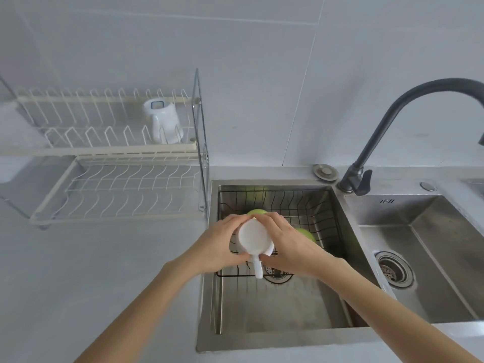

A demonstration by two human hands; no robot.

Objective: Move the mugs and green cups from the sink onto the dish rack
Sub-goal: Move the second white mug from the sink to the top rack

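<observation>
A home kitchen: steel sink, black faucet, dish rack, tiled wall.

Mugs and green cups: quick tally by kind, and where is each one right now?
White mugs: 2, one upside down on the dish rack's upper tier, one held over the sink by the left hand and right hand, at.
Green cups: 2, both in the sink's wire basket, at and.
Total: 4

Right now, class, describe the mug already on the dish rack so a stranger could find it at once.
Start at the two-tier white wire dish rack left of the sink. On its upper tier, at the right end, stands a white mug upside down, the rack's only item.
</observation>
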